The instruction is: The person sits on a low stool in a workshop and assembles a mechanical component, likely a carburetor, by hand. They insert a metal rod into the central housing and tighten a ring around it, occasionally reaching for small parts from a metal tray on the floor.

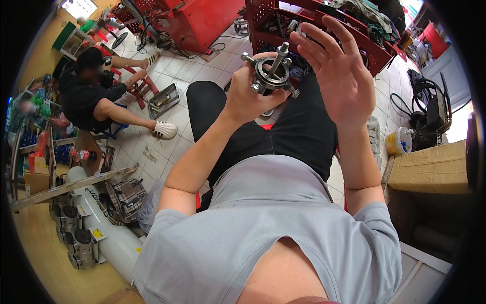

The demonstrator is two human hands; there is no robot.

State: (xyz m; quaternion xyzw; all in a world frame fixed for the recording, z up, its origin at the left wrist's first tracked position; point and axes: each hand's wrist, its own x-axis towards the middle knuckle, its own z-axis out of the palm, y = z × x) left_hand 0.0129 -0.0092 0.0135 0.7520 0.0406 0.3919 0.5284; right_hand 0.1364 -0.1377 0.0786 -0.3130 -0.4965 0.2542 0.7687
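Note:
My left hand (pixel 244 99) is wrapped round a round metal puller-like tool (pixel 272 74) above my lap. The tool has a dark ring body, several bolts sticking out around its side, and a threaded center bolt (pixel 279 59) that points up and away from me. To the right, my right hand (pixel 340 76) is raised with its palm showing and fingers spread, apart from the tool. Nothing is in it. The underside of the tool is hidden by my left fingers.
A red tool cart (pixel 377 50) stands ahead, beside a red machine (pixel 195 25). At left a person (pixel 96 86) sits on a low stool near a metal tray (pixel 163 101). A yellow bucket (pixel 399 140) and a tan box (pixel 430 169) are at right; a white tank (pixel 114 243) lies at lower left.

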